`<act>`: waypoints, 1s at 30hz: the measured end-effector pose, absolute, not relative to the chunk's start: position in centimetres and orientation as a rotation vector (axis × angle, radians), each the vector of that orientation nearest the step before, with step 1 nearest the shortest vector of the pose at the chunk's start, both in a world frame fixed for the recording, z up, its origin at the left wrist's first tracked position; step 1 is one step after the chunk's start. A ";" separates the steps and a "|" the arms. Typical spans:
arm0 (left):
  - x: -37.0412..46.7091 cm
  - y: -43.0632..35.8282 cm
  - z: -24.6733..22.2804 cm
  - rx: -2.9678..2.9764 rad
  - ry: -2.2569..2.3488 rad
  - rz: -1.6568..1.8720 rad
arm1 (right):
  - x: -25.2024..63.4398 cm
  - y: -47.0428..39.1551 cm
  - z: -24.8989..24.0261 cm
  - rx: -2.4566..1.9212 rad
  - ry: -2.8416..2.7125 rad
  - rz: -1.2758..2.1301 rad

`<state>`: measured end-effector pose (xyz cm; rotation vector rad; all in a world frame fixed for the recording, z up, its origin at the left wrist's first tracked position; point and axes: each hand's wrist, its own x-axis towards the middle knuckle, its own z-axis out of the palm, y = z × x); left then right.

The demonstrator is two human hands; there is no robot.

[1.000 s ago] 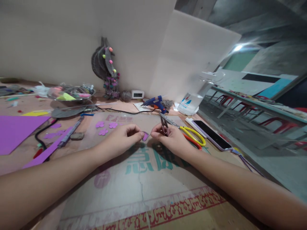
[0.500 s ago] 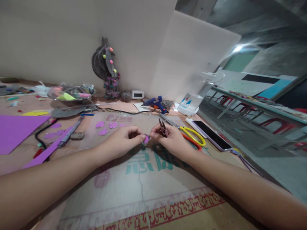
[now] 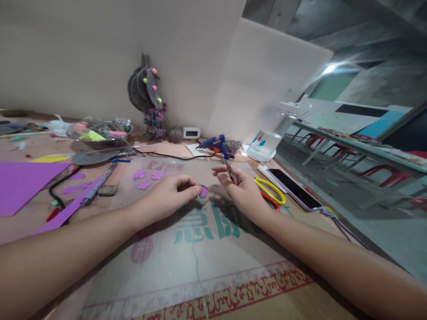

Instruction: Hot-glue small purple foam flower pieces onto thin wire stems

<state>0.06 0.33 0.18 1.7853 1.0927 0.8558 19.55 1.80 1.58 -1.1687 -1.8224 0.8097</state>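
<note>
Between thumb and forefinger, my left hand (image 3: 175, 195) pinches a small purple piece (image 3: 203, 192) with a dark rim, over the printed cardboard (image 3: 167, 266). To its right, my right hand (image 3: 238, 189) is wrapped round small dark-tipped scissors (image 3: 231, 172), whose points face up and away. The thumb and fingertips of that hand are apart from the purple piece. Several purple flower cutouts (image 3: 143, 184) lie beyond my left hand.
Yellow-handled scissors (image 3: 278, 195) and a phone (image 3: 295, 189) lie to the right. A blue glue gun (image 3: 216, 144), a white clock (image 3: 191, 132) and a plastic jug (image 3: 263, 144) stand behind. Purple sheet (image 3: 26, 184) and a tray (image 3: 100, 135) are left.
My right hand has come away from the purple piece, moving slightly right, and its fingers have loosened. My left hand still pinches the piece in nearly the same place.
</note>
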 end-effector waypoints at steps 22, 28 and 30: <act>0.2 0.3 0.8 1.519 1.148 0.989 | 21.8 1.7 1.0 -1.057 -2.438 0.261; 0.2 0.2 0.8 1.534 1.127 1.013 | 21.7 1.8 1.1 -1.090 -2.434 0.230; 0.2 0.3 0.8 1.540 1.139 1.006 | 21.7 1.8 1.1 -1.100 -2.426 0.211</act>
